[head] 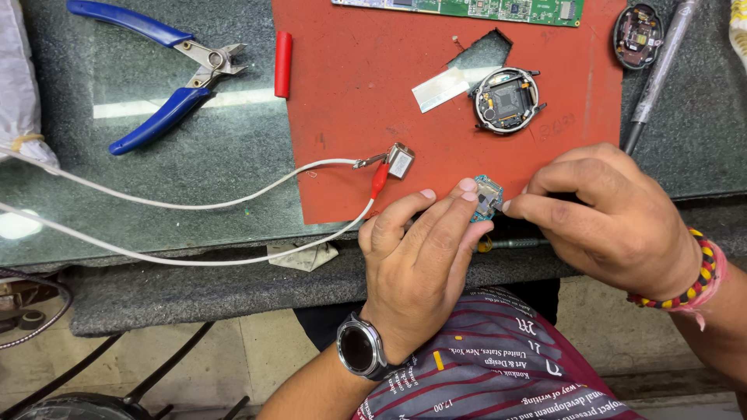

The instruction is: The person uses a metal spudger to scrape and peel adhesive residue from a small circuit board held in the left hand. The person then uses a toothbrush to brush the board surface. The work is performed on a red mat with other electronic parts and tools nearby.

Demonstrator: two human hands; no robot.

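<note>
Red mat (350, 117) covers the desk (194, 155) at frame centre. Head view: left hand (420, 257) pinches a small blue circuit module (487, 198) at the mat's lower edge; right hand (615, 218), fingers curled closed, touches the module's right side. Round watch body (507, 101) lies above, blue pliers (167, 70) upper left.

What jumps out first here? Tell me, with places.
At the bench's front edge, the left hand and right hand pinch a small circuit board between their fingertips. They work over a red mat, where an opened round watch body lies near the top. Blue pliers lie at far left on the glass.
</note>
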